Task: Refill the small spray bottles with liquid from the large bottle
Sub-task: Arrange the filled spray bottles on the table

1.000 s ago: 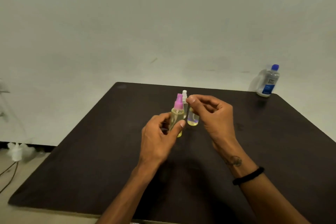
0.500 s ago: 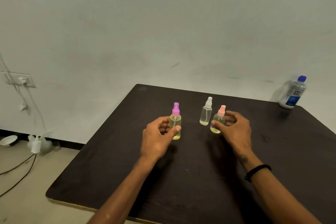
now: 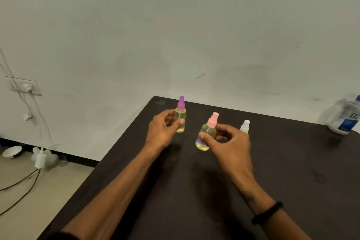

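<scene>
My left hand point(image 3: 162, 130) grips a small spray bottle with a purple cap point(image 3: 180, 115), upright and holding yellowish liquid. My right hand point(image 3: 227, 143) holds a second small bottle with a pink cap point(image 3: 206, 134), tilted a little and also yellowish inside. Behind my right hand's fingers stands a third small bottle with a white cap point(image 3: 245, 125), mostly hidden. The large clear bottle with a blue label and blue cap point(image 3: 345, 118) stands at the far right edge of the dark table point(image 3: 292, 181), away from both hands.
The table's left edge runs diagonally from the far corner toward me. On the floor to the left lie cables point(image 3: 21, 185), a white charger point(image 3: 40, 160) and a white bowl point(image 3: 12, 151). A wall socket point(image 3: 24, 86) sits on the left wall.
The view swung to the left. My right hand closed round the pink-capped bottle and tilted it; the white-capped bottle is now behind that hand. My left hand keeps its hold on the purple-capped bottle.
</scene>
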